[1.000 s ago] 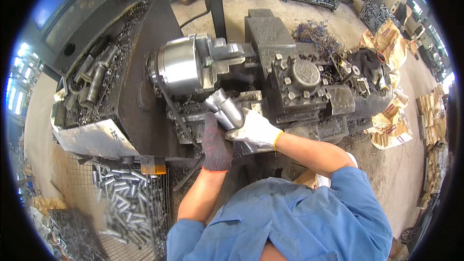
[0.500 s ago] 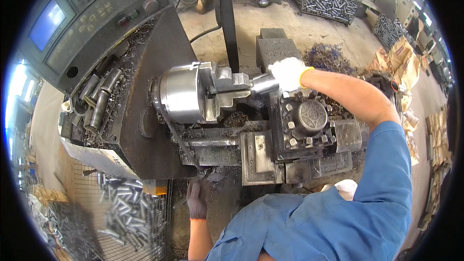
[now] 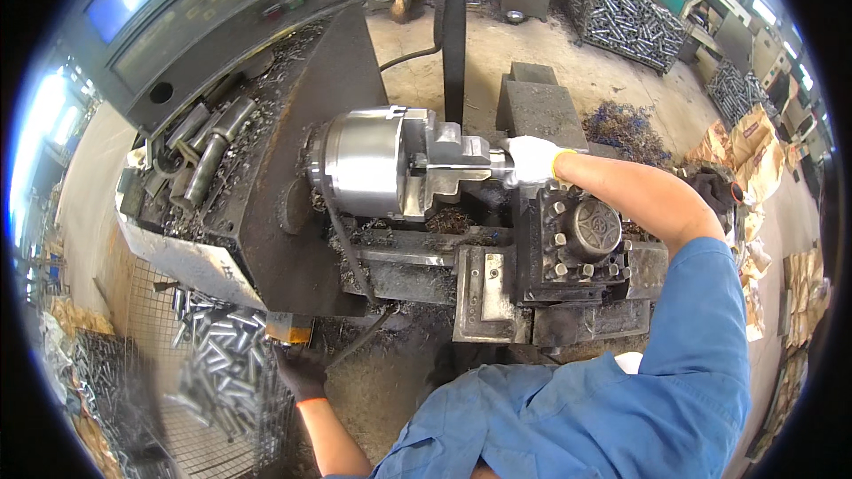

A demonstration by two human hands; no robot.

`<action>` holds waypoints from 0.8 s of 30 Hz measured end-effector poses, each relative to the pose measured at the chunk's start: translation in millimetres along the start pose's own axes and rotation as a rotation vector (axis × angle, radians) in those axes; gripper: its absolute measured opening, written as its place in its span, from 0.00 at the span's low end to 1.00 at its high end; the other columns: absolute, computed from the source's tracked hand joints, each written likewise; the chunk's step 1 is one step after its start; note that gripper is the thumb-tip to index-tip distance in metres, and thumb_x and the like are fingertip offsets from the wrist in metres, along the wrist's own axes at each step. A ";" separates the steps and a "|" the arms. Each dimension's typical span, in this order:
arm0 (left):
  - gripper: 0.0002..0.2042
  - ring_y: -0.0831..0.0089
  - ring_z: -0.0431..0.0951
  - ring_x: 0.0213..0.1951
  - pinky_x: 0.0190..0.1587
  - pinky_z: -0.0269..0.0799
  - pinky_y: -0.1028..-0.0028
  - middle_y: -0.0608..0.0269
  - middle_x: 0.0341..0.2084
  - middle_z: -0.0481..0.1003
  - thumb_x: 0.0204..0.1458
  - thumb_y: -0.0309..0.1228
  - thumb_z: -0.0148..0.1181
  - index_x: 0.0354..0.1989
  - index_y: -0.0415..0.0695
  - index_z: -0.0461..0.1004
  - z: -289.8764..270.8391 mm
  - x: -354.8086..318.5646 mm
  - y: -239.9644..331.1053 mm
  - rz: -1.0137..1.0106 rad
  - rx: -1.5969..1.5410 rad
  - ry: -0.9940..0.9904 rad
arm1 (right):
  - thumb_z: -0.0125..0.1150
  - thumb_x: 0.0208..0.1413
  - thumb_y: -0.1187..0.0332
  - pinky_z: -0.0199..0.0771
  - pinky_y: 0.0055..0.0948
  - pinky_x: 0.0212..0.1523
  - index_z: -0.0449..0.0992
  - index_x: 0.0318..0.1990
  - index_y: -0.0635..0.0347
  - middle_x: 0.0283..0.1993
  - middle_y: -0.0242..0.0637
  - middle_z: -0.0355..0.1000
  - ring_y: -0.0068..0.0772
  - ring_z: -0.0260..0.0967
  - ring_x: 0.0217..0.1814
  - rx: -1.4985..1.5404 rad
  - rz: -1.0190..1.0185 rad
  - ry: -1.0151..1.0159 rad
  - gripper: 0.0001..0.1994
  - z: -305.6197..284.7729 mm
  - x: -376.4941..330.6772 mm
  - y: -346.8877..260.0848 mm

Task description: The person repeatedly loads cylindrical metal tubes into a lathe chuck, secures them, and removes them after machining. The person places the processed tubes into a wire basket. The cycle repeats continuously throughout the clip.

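"Where is the right hand [image 3: 532, 160]?"

"It is in a white glove, up at the big shiny chuck [image 3: 368, 162] of the lathe [image 3: 497, 275]; it is closed around the end of a metal rod [image 3: 484, 158]; the rod lies flat and its other end sits between the chuck's jaws."

"And the left hand [image 3: 300, 371]?"

"It is in a dark glove, low down at the front edge of the lathe; it is at the top rim of a wire basket [image 3: 177, 417], just under a small orange block [image 3: 288, 328]; I cannot tell if it is open or closed, or if it holds anything."

"What is in the basket?"

"Lots of short metal rods [image 3: 217, 355], all piled up; they shine a bit."

"What is under the right arm?"

"A dark square tool block [image 3: 581, 244] with bolts on top and a round cap in the middle; the arm in a blue sleeve [image 3: 692, 337] goes over it."

"Anything else?"

"A tray [image 3: 169, 213] at the left side of the lathe holds more rods and curly metal bits; behind it, at the top left corner, is a control panel [image 3: 222, 13] with a blue screen; far back on the floor stand more wire baskets [image 3: 626, 22] full of rods."
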State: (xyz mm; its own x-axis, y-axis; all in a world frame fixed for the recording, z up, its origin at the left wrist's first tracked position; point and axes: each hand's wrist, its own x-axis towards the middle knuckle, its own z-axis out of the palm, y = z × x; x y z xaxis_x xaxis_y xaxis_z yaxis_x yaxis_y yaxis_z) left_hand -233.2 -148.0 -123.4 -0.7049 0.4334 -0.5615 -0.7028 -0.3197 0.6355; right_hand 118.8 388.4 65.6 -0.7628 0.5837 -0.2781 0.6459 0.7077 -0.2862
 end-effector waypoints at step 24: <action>0.38 0.44 0.84 0.50 0.54 0.78 0.46 0.41 0.50 0.82 0.63 0.41 0.60 0.79 0.43 0.53 447.5 -40.3 70.1 1.711 1.574 -0.075 | 0.69 0.59 0.64 0.85 0.34 0.44 0.85 0.50 0.62 0.43 0.43 0.85 0.34 0.84 0.40 0.701 -0.009 0.656 0.15 94.9 -279.3 -115.5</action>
State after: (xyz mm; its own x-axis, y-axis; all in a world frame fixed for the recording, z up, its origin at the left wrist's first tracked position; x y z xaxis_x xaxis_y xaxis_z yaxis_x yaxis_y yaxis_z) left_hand -211.2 189.2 180.9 -0.3281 0.6049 0.7255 0.9275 0.3518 0.1262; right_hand 260.1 105.8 89.3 -0.4951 0.8366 0.2345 0.3487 0.4386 -0.8283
